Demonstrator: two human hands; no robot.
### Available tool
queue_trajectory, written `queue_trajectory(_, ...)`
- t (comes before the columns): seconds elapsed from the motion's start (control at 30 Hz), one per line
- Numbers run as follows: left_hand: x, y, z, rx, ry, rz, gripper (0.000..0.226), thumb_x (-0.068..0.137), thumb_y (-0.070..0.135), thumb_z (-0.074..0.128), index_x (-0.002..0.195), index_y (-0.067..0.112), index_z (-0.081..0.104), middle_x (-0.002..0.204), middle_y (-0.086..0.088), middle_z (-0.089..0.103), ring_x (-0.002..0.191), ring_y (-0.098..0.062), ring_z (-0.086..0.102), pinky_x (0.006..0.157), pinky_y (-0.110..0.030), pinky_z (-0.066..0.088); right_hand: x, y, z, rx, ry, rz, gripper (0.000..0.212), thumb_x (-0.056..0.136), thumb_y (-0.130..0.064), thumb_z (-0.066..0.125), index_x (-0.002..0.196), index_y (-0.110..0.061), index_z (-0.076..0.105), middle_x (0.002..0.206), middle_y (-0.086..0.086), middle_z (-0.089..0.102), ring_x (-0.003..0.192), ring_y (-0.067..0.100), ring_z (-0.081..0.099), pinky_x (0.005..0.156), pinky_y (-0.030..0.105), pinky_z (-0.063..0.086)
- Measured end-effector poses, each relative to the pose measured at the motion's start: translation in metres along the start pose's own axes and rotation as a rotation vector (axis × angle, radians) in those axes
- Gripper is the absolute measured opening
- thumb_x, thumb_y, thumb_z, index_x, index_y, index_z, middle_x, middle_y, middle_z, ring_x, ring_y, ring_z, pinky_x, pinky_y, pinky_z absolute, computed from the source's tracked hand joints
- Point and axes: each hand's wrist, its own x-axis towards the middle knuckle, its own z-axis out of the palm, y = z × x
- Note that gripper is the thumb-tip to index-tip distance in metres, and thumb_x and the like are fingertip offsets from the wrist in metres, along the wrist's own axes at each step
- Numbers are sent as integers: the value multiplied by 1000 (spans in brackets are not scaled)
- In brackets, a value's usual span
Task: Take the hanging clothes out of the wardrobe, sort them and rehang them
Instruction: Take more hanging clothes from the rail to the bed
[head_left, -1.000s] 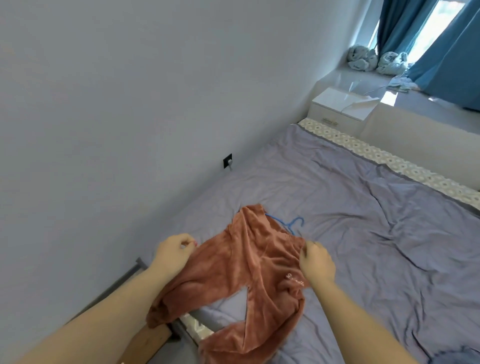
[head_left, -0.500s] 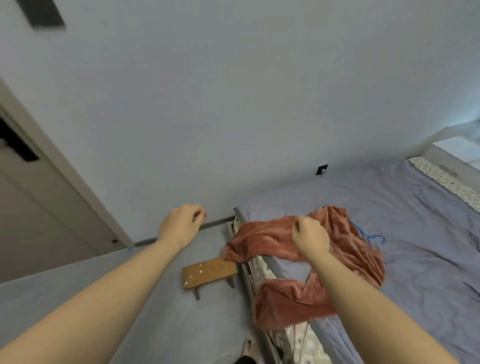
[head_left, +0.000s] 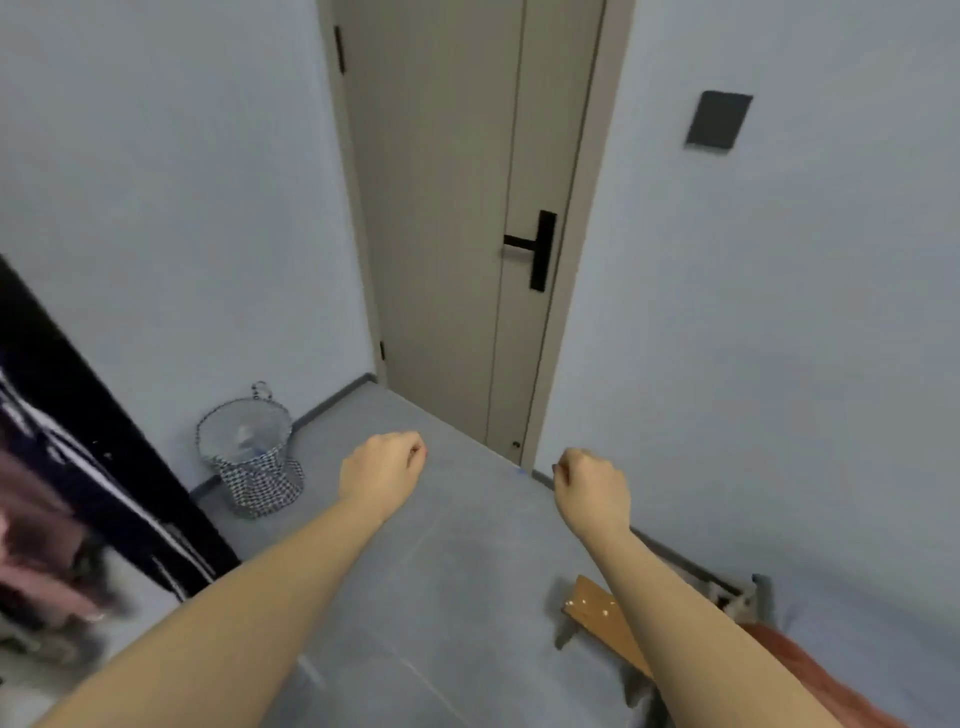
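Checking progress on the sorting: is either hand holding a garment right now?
No, the left hand and the right hand both hover over the floor, fingers curled, with nothing in them.

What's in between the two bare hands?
Only grey tiled floor shows between the left hand and the right hand in the head view. Both hands are curled and hold nothing.

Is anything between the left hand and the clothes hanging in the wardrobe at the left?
Nothing visible: only bare floor lies between the left hand and the hanging clothes. The basket stands back against the wall.
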Motion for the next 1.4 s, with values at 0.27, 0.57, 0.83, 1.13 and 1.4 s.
queue_trajectory(0.27, -122, -115, -67, -137, 314, -438, 17, 94, 29, 53, 81, 23, 62, 69, 8, 59, 68, -12, 55, 62, -36, 49, -26, -174, 46, 222, -169, -409, 30, 97, -28, 52, 72, -13, 52, 72, 7, 61, 66, 28, 59, 57, 34, 44)
queue_trajectory(0.57, -245, -198, -144, -58, 558, -683, 17, 89, 25, 54, 75, 19, 62, 71, 5, 57, 68, -14, 52, 59, -34, 46, -132, -347, 48, 442, -203, -895, 15, 91, -19, 60, 77, -14, 61, 70, 0, 57, 63, 22, 55, 58, 41, 49)
queue_trajectory(0.83, -327, -289, -187, -61, 717, -752, 12, 90, 20, 62, 81, 25, 67, 67, 13, 55, 66, -9, 50, 59, -17, 37, -195, -465, 58, 571, -312, -981, 15, 90, -10, 60, 78, -16, 63, 73, -5, 59, 66, 11, 54, 59, 26, 45)
queue_trajectory(1.13, -355, -398, -229, -72, 746, -758, 8, 88, 20, 63, 84, 25, 69, 71, 12, 57, 68, -8, 55, 58, -28, 49, -251, -577, 91, 681, -422, -1054, 16, 87, -8, 61, 81, -21, 66, 75, -16, 57, 69, 5, 56, 61, 19, 47)
queue_trajectory(1.4, -310, -470, -219, -100, 699, -786, 13, 87, 13, 67, 80, 24, 68, 66, 11, 54, 63, -6, 52, 57, -16, 41, -206, -636, 142, 644, -535, -991, 19, 87, -10, 62, 77, -25, 64, 77, -16, 59, 74, 6, 59, 62, 27, 50)
